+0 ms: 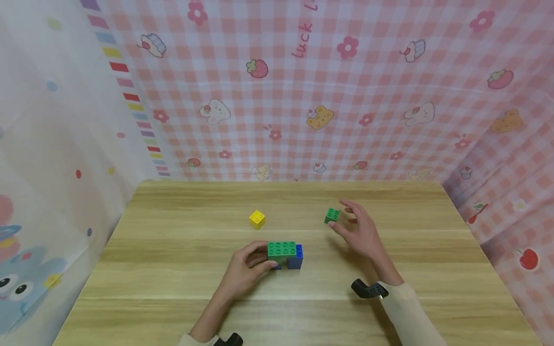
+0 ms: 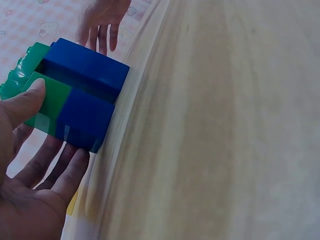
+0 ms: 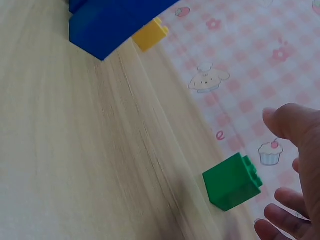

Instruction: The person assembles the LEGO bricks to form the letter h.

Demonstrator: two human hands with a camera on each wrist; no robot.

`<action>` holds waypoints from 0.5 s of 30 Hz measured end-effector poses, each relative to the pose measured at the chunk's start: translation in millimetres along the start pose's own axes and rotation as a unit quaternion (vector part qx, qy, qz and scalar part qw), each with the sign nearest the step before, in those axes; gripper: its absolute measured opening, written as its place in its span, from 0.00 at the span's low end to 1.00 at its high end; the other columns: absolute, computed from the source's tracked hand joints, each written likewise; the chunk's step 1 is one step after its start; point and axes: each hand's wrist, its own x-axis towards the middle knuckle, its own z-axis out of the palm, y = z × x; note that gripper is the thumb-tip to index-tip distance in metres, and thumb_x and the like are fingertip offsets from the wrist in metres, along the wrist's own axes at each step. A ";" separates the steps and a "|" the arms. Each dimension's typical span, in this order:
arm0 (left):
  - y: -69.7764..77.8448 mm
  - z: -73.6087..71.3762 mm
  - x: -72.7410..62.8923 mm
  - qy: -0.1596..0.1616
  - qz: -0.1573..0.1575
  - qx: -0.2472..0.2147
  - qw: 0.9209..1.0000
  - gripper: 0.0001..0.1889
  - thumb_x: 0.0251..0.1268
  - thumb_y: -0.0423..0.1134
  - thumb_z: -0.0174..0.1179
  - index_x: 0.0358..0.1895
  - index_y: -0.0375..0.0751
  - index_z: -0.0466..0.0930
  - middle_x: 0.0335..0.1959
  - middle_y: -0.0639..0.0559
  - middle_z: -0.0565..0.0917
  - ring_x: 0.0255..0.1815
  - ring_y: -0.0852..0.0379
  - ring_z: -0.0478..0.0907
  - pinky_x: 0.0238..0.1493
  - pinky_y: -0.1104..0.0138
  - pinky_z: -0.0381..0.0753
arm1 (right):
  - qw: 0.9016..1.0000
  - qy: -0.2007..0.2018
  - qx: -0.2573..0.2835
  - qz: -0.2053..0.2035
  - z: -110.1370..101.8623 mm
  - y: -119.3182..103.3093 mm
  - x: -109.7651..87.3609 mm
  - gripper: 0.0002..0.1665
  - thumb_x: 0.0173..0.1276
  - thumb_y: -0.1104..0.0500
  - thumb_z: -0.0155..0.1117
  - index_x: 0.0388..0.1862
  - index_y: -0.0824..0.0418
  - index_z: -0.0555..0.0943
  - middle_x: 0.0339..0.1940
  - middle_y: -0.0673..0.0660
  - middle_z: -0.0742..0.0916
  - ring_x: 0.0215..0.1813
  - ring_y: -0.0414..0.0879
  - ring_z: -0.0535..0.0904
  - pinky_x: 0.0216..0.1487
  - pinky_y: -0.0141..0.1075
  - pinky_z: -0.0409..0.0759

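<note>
My left hand [image 1: 244,271] grips the left end of a long green building brick [image 1: 281,248], thumb on the near side. It spans two blue building bricks [image 1: 295,261] standing on the table with a gap between them; the left wrist view shows the thumb on the green brick [image 2: 55,97] and fingers along the blue brick [image 2: 85,117]. Beyond and to the right, my right hand [image 1: 361,235] is spread around a small green building brick [image 1: 332,216]. In the right wrist view, thumb and fingers stand apart from that brick [image 3: 230,184], which rests on the table.
A small yellow brick [image 1: 257,219] sits on the wooden table [image 1: 173,269], behind the left hand. A pink checked cloth [image 1: 285,96] hangs at the table's back edge, and patterned cloths hang at both sides. A black wrist camera [image 1: 370,289] is on the right wrist.
</note>
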 end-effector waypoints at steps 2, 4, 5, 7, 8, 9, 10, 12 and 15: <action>-0.6 0.8 0.1 0.001 -0.006 -0.002 1.000 0.22 0.61 0.35 0.73 0.59 0.46 0.82 0.58 0.44 0.84 0.61 0.46 0.83 0.62 0.67 0.84 | 1.000 -0.008 0.006 0.008 0.5 3.0 2.1 0.40 0.69 0.55 0.73 0.75 0.64 0.68 0.73 0.67 0.74 0.71 0.65 0.72 0.68 0.60 0.78; -1.4 1.4 0.2 0.001 -0.005 -0.003 1.000 0.22 0.61 0.35 0.73 0.59 0.45 0.81 0.58 0.43 0.84 0.60 0.46 0.83 0.62 0.67 0.84 | 1.000 -0.016 0.013 0.017 1.4 5.8 3.7 0.40 0.69 0.54 0.73 0.75 0.64 0.68 0.73 0.67 0.75 0.71 0.64 0.72 0.70 0.60 0.76; -1.5 1.8 0.2 0.002 -0.004 -0.003 1.000 0.22 0.61 0.35 0.73 0.59 0.45 0.81 0.58 0.43 0.84 0.60 0.46 0.83 0.62 0.67 0.84 | 0.999 -0.018 0.017 0.022 2.1 7.2 4.3 0.40 0.69 0.54 0.73 0.75 0.65 0.68 0.73 0.67 0.75 0.71 0.64 0.72 0.71 0.60 0.75; -1.6 2.2 0.3 0.001 -0.005 -0.005 1.000 0.22 0.61 0.34 0.73 0.59 0.46 0.81 0.58 0.44 0.84 0.60 0.46 0.83 0.62 0.67 0.84 | 0.999 -0.020 0.018 0.034 3.6 10.2 5.1 0.41 0.69 0.53 0.73 0.75 0.64 0.68 0.72 0.67 0.76 0.70 0.64 0.73 0.71 0.60 0.75; -1.5 2.2 0.3 0.001 -0.005 -0.006 1.000 0.22 0.61 0.34 0.73 0.59 0.46 0.82 0.58 0.44 0.84 0.60 0.46 0.83 0.62 0.67 0.84 | 0.999 -0.021 0.019 0.039 4.5 11.8 5.4 0.41 0.69 0.53 0.73 0.75 0.63 0.68 0.71 0.67 0.77 0.69 0.64 0.74 0.71 0.60 0.75; -1.2 2.2 0.2 0.001 -0.006 -0.007 1.000 0.22 0.61 0.34 0.73 0.59 0.47 0.82 0.58 0.45 0.84 0.60 0.46 0.83 0.62 0.67 0.84 | 0.999 -0.021 0.019 0.045 5.5 13.4 5.7 0.41 0.68 0.53 0.74 0.75 0.63 0.67 0.71 0.67 0.77 0.69 0.64 0.74 0.71 0.60 0.75; -0.9 2.1 0.0 0.001 -0.007 -0.007 1.000 0.21 0.61 0.34 0.73 0.58 0.48 0.82 0.57 0.45 0.84 0.60 0.46 0.83 0.62 0.67 0.84 | 0.998 -0.021 0.017 0.050 6.6 14.9 6.0 0.41 0.69 0.53 0.73 0.75 0.62 0.67 0.70 0.67 0.78 0.68 0.64 0.75 0.70 0.59 0.75; 0.2 1.6 -0.4 0.001 -0.012 -0.008 1.000 0.21 0.61 0.34 0.73 0.57 0.49 0.82 0.57 0.46 0.84 0.60 0.47 0.83 0.62 0.68 0.84 | 0.998 -0.021 0.012 0.056 8.8 17.0 7.0 0.41 0.69 0.52 0.73 0.75 0.61 0.67 0.69 0.66 0.79 0.67 0.63 0.76 0.70 0.58 0.76; 1.7 1.4 -0.8 0.000 -0.014 -0.010 1.000 0.21 0.60 0.35 0.74 0.57 0.50 0.82 0.57 0.46 0.84 0.60 0.46 0.83 0.61 0.68 0.85 | 0.998 -0.019 0.008 0.061 11.3 17.9 9.2 0.39 0.69 0.53 0.73 0.74 0.61 0.69 0.67 0.65 0.81 0.66 0.61 0.78 0.70 0.56 0.77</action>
